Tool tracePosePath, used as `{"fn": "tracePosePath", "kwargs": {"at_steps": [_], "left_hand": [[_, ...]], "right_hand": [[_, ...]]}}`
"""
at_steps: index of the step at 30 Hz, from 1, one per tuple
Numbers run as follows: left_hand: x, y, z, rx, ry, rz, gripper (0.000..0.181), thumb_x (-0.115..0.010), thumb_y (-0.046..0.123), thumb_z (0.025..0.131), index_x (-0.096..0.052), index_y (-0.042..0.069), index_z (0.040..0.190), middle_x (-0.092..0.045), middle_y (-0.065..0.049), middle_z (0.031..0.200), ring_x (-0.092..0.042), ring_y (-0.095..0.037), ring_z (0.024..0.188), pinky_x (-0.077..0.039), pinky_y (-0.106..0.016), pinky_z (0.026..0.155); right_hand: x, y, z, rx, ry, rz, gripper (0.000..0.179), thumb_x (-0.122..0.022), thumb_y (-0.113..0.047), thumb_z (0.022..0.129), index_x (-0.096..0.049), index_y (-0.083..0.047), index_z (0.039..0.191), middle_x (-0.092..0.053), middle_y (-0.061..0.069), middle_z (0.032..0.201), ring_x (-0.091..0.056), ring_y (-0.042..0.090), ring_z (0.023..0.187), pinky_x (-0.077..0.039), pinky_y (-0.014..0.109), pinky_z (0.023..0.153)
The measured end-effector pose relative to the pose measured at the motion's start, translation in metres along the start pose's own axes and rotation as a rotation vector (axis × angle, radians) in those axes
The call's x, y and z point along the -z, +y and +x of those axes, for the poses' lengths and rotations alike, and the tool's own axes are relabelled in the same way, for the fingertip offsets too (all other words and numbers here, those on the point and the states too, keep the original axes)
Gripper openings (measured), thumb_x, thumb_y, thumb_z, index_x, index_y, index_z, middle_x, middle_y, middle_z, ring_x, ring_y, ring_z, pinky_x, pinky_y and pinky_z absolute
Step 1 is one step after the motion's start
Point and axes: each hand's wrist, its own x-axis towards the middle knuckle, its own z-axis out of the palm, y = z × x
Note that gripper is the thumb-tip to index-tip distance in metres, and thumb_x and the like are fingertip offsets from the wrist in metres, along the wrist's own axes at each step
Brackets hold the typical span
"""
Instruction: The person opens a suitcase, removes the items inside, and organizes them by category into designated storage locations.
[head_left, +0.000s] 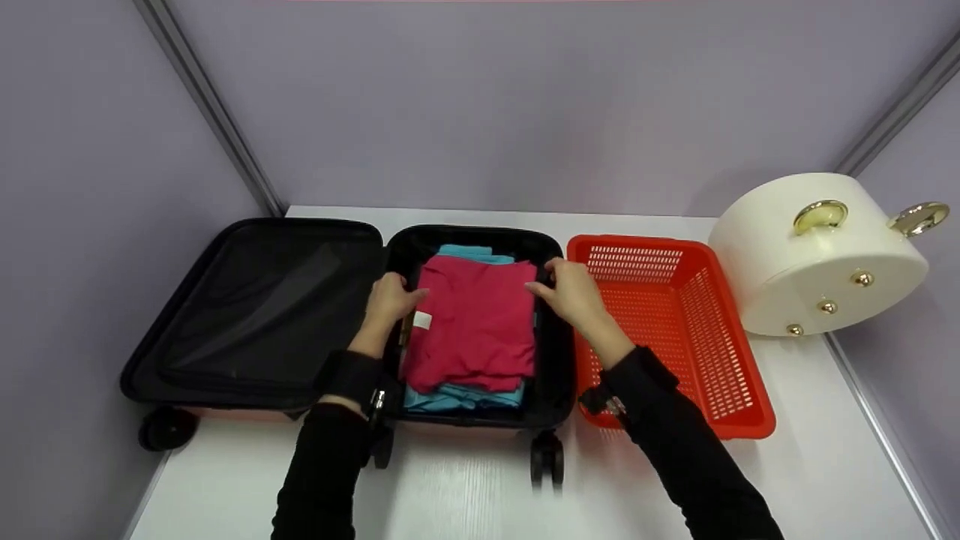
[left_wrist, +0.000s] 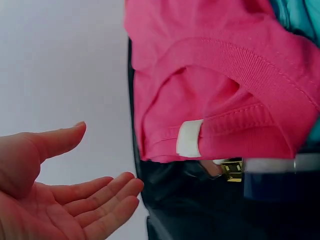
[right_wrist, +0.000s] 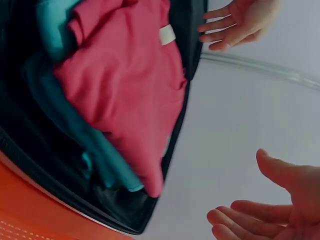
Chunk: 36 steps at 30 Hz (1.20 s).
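Pink garment (head_left: 476, 322) lies atop turquoise clothes (head_left: 461, 398) in the suitcase (head_left: 556, 375), left hand (head_left: 391, 298) and right hand (head_left: 574, 294) (both relaxed, gripping nothing!) flanking it, perhaps so either edge is within reach.

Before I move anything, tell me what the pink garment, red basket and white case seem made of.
Pink garment: matte fabric, perhaps cotton knit; it creases and shows stitched seams.
Red basket: likely plastic, slightly glossy, with perforated walls.
White case: softly shining shell, plastic or faux leather; its shiny gold handles may be metal.
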Motion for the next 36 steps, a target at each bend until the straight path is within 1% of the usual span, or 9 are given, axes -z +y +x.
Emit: {"fn": "tracePosePath", "kwargs": {"at_steps": [6,15,19,22,24,26,28,30,36], "left_hand": [[-0.011,-0.002,0.014,0.138,-0.084,0.02,0.039,-0.063,0.027,0.08,-0.059,-0.007,0.098,-0.059,-0.022,0.097,-0.056,-0.029,0.09,-0.045,-0.037,0.076],[-0.031,-0.014,0.025,0.281,-0.197,-0.147,0.052,-0.065,0.024,0.079,-0.048,-0.007,0.118,-0.052,-0.021,0.116,-0.05,-0.029,0.103,-0.042,-0.038,0.085],[-0.069,-0.064,0.071,0.312,-0.228,-0.19,0.065,-0.072,0.03,0.072,-0.046,-0.006,0.12,-0.051,-0.02,0.115,-0.052,-0.031,0.099,-0.045,-0.041,0.078],[-0.094,-0.095,0.099,0.264,-0.171,-0.124,0.066,-0.077,0.032,0.066,-0.051,-0.008,0.112,-0.056,-0.021,0.103,-0.056,-0.032,0.087,-0.047,-0.04,0.067],[-0.088,-0.085,0.091,0.261,-0.154,-0.084,0.061,-0.077,0.029,0.068,-0.052,-0.007,0.111,-0.057,-0.021,0.102,-0.056,-0.033,0.089,-0.047,-0.04,0.071],[-0.073,-0.063,0.07,0.229,-0.109,-0.049,0.052,-0.075,0.023,0.07,-0.055,-0.008,0.106,-0.058,-0.022,0.098,-0.056,-0.032,0.088,-0.046,-0.038,0.072],[-0.052,-0.038,0.044,0.244,-0.127,-0.053,0.047,-0.071,0.018,0.074,-0.053,-0.009,0.108,-0.057,-0.022,0.104,-0.054,-0.033,0.096,-0.044,-0.038,0.081],[-0.043,-0.025,0.029,0.238,-0.097,-0.046,0.043,-0.068,0.015,0.076,-0.053,-0.011,0.107,-0.057,-0.023,0.103,-0.054,-0.033,0.096,-0.044,-0.037,0.081],[-0.043,-0.013,0.02,0.228,0.0,0.014,0.044,-0.072,0.014,0.073,-0.055,-0.005,0.109,-0.057,-0.021,0.106,-0.056,-0.033,0.094,-0.046,-0.039,0.076]], "right_hand": [[-0.03,0.002,0.02,-0.132,-0.071,-0.083,0.043,-0.067,-0.035,0.078,-0.06,0.007,0.089,-0.06,0.023,0.086,-0.059,0.032,0.074,-0.047,0.039,0.065],[-0.055,0.003,0.031,-0.329,-0.22,-0.11,0.061,-0.067,-0.041,0.076,-0.055,0.011,0.106,-0.057,0.028,0.102,-0.061,0.03,0.077,-0.049,0.033,0.063],[-0.059,0.004,0.032,-0.394,-0.278,-0.036,0.056,-0.068,-0.037,0.076,-0.054,0.009,0.103,-0.057,0.027,0.1,-0.063,0.03,0.066,-0.05,0.032,0.052],[-0.062,0.007,0.034,-0.437,-0.329,-0.008,0.053,-0.068,-0.034,0.077,-0.052,0.009,0.103,-0.058,0.027,0.096,-0.064,0.031,0.063,-0.05,0.034,0.05],[-0.066,0.01,0.036,-0.446,-0.343,-0.015,0.053,-0.069,-0.033,0.076,-0.052,0.009,0.102,-0.059,0.026,0.092,-0.063,0.031,0.06,-0.05,0.035,0.05],[-0.07,0.014,0.039,-0.457,-0.34,-0.001,0.054,-0.071,-0.034,0.074,-0.052,0.01,0.1,-0.058,0.026,0.087,-0.061,0.031,0.054,-0.049,0.036,0.046],[-0.073,0.017,0.041,-0.475,-0.343,0.01,0.055,-0.071,-0.033,0.074,-0.051,0.01,0.101,-0.057,0.026,0.087,-0.061,0.031,0.052,-0.049,0.037,0.045],[-0.075,0.017,0.041,-0.488,-0.349,0.028,0.054,-0.071,-0.032,0.074,-0.05,0.01,0.102,-0.056,0.026,0.089,-0.061,0.031,0.053,-0.049,0.037,0.045],[-0.069,0.007,0.033,-0.454,-0.32,0.019,0.048,-0.071,-0.026,0.075,-0.052,0.009,0.104,-0.057,0.026,0.095,-0.061,0.029,0.054,-0.049,0.033,0.044]]}}
